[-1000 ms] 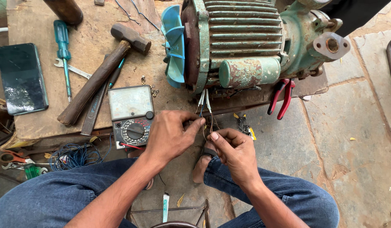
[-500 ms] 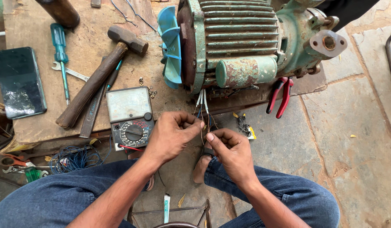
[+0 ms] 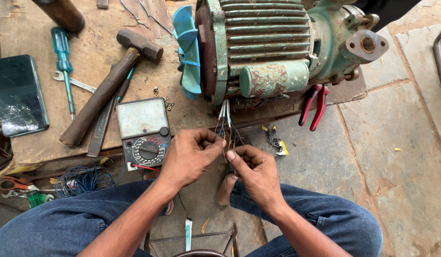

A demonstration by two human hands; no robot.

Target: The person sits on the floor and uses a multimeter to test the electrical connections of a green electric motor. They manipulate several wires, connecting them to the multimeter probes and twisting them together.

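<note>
The bundle of thin insulated wires [image 3: 225,119] emerges from the underside of the worn green ribbed electric motor [image 3: 273,43], just below its rusty cylindrical capacitor housing [image 3: 274,78]. The leads are white, blue and dark, and hang down over the edge of the scuffed wooden surface [image 3: 92,62] toward the person's lap. Their lower ends show as fine bare strands.

The left hand [image 3: 192,157] holds a narrow pinch grip, thumb and forefinger closed on the wire ends. The right hand [image 3: 256,173] mirrors it, fingertips pinched on the same strands; the two hands meet tip to tip directly below the motor.

The motor's light blue plastic fan [image 3: 187,52] is exposed at its left end. Just left of the left hand lies the grey analogue multimeter [image 3: 144,133], with a red lead plugged in. Further left are a wooden-handled hammer [image 3: 106,90] and a teal-handled screwdriver [image 3: 63,57]. Red-handled pliers [image 3: 313,107] rest against the motor base on the right.
</note>
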